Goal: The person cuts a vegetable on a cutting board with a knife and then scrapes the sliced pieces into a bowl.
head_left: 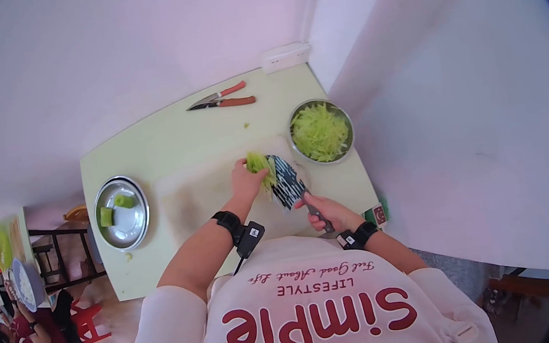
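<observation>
On the pale cutting board (pixel 203 214), my left hand (pixel 247 179) has its fingers closed on a bunch of green shreds (pixel 259 166). The patterned blade of a knife (pixel 287 182) lies right beside the shreds. My right hand (pixel 329 211) is wrapped round the knife's dark handle, to the right of my left hand. At the right, a metal bowl (pixel 352 135) is filled with more green shreds. Two green chunks (pixel 124 201) sit apart in a metal dish (pixel 126 235) at the left.
Orange-handled scissors or cutters (pixel 236 101) lie near the table's (pixel 156 136) back edge. A white box (pixel 286 57) is against the wall. At the far left another person (pixel 33 335) is beside a bowl (pixel 27 285), with red stools (pixel 89 323) near.
</observation>
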Motion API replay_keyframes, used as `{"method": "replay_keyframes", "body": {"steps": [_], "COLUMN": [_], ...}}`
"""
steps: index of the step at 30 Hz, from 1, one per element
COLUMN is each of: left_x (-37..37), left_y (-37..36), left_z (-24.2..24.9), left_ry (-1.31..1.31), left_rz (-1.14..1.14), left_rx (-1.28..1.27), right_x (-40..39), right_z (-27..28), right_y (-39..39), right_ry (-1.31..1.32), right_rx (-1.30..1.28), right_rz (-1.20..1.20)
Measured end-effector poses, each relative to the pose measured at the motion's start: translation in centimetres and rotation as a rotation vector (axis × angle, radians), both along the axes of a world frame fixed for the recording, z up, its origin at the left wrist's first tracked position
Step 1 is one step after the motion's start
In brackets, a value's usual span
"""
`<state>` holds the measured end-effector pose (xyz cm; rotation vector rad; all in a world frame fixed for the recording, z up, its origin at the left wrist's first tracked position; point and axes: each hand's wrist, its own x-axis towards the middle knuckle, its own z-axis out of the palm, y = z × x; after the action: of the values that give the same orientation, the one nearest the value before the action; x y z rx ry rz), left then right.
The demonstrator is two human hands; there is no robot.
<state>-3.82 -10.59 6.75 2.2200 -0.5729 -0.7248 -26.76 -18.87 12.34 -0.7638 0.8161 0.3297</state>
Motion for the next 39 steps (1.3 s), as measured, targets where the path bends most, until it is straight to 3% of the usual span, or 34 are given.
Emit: {"method": "replay_keyframes", "body": {"steps": [8,12,20,25,28,30,31,33,39], "left_x": [-5.6,-7.4,-8.9,-10.0,-10.6,-10.7,-10.8,-10.9,-9.9], "left_y": [-13.8,-18.3,-20.3,-20.4,-19.6,-18.5,-18.2,-17.9,-19.6], "left_z": [0.3,-1.5,-1.4,0.5,1.8,-0.4,-0.8,-1.5,-1.8], "left_ry": [0.024,0.04,-0.095,-0.148,-0.243,-0.578,-0.579,-0.629,-0.564], "left_rz": [-0.094,-0.102,-0.035,-0.032,-0.158,-0.391,-0.386,-0.639,-0.752], "left_rx": [-0.245,-0.171,0.009,0.083,0.201,0.103,0.108,0.112,0.173], "right_x": [-4.5,-5.1,-6.9,-8.3,-8.8,-8.9,-8.8,-8.6,-8.0], "right_z": [3.9,3.8,3.4,3.8,4.2,4.5,4.5,4.2,4.4], "right_y": [-9.5,-12.4,-16.8,-18.4,-19.3,-19.8,-19.9,-20.3,-20.2], "right_ry": [0.11,0.105,0.104,0.077,0.071,0.066,0.061,0.068,0.055], "right_rx": [-0.286,-0.322,-0.24,-0.331,-0.34,-0.332,-0.326,-0.334,-0.371], "right_rz": [-0.147,-0.148,-0.122,-0.192,-0.175,-0.171,-0.174,-0.172,-0.162]}}
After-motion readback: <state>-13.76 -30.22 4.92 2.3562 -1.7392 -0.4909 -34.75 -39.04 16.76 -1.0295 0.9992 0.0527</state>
